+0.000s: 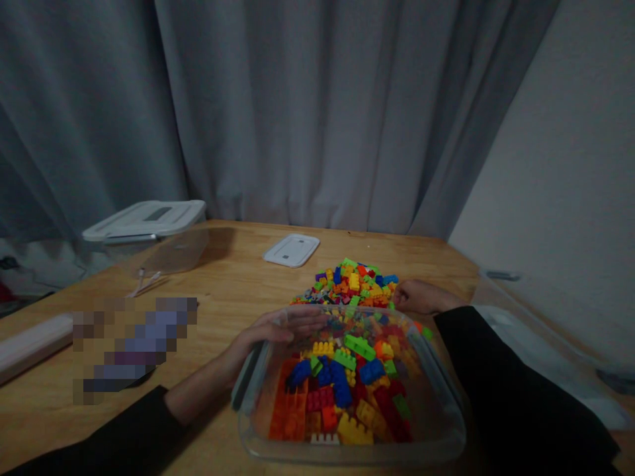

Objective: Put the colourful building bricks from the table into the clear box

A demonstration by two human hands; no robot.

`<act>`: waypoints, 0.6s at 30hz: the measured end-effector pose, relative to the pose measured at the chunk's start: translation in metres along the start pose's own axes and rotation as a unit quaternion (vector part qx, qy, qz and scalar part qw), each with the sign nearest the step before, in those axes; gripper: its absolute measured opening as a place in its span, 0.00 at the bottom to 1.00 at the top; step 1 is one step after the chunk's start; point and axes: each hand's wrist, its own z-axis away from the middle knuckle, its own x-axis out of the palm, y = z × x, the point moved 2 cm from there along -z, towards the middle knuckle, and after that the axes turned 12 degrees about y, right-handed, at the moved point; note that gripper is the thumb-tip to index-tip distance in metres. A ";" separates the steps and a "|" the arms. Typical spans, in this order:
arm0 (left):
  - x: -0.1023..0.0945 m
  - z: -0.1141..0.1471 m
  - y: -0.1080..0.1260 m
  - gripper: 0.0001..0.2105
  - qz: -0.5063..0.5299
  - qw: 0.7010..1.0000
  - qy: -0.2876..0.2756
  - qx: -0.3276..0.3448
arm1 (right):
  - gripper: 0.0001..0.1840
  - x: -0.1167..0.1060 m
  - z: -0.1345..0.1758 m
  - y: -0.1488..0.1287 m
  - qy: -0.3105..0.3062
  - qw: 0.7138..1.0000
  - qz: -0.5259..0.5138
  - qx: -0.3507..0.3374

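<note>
Gripping the far left rim of the clear bin (449, 423), the left hand (278, 328) lies with fingers stretched flat along the edge, thumb tucked under, closed on the plastic. The right hand (421, 296) sits at the bin's far right corner, just beside the loose pile of bricks (350, 283) on the table (223, 291); it looks curled, but whether it holds the rim or a brick I cannot tell. The bin appears tilted toward the pile, with bricks heaped inside against its far wall. The risk, as I judge it, is a sudden slide: the bricks are light and smooth, so a steeper tilt could send them out in a rush, scattering past the pile and off the table's right edge, which is near. The one-sided grip on a flexing plastic wall could also slip and drop the bin. A white lid (292, 250) lies behind the pile, close enough for bricks to run against it. Farther left stands a lidded box (149, 228), well apart, and a pale bar (32, 344) lies at the near left. A grey curtain (317, 112) hangs behind.
</note>
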 end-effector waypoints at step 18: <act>0.030 0.013 0.020 0.25 -0.043 0.999 0.027 0.004 | 0.06 0.007 -0.010 0.012 -0.008 0.999 0.039 0.006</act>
